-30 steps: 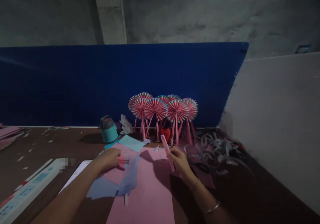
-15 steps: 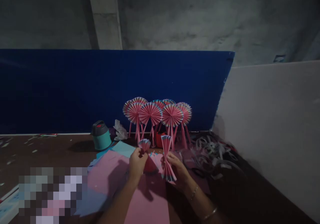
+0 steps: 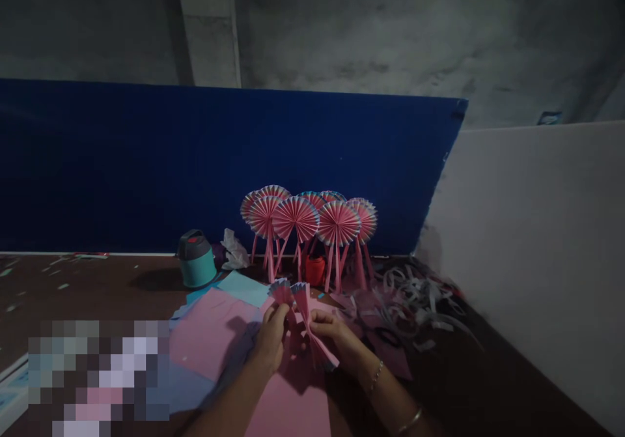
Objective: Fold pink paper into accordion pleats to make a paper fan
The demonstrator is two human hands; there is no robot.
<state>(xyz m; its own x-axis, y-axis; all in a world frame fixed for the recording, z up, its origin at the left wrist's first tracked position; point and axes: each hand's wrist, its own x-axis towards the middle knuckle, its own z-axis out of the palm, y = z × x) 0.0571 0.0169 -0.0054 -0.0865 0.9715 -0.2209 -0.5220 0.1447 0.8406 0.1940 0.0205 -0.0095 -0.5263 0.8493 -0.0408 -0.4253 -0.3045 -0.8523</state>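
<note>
My left hand (image 3: 272,338) is closed on a pleated pink paper fan (image 3: 280,290), pinched at its middle, its edge bluish grey. A second pleated pink paper fan (image 3: 317,346) is gripped at its narrow waist by my right hand (image 3: 336,334), with fingers pressed together. The two fans lean close to each other in front of me; I cannot tell whether they touch. Below them lies a sheet of pink paper (image 3: 293,404). Behind my hands stand several finished round pink paper rosettes (image 3: 295,219) on pink paper legs, with a red container (image 3: 315,271) among them.
Pink, blue and light teal paper sheets (image 3: 215,326) lie to the left. A teal and black flask (image 3: 197,261) and a crumpled plastic bag (image 3: 235,251) stand behind them. Grey-white strips (image 3: 420,300) are heaped at right. A blue panel (image 3: 146,170) and white panel (image 3: 532,241) bound the surface.
My right hand has moved left and slightly down, bringing its fan close to the left one and tilting it. My left hand has shifted slightly, its fan now partly behind the right one.
</note>
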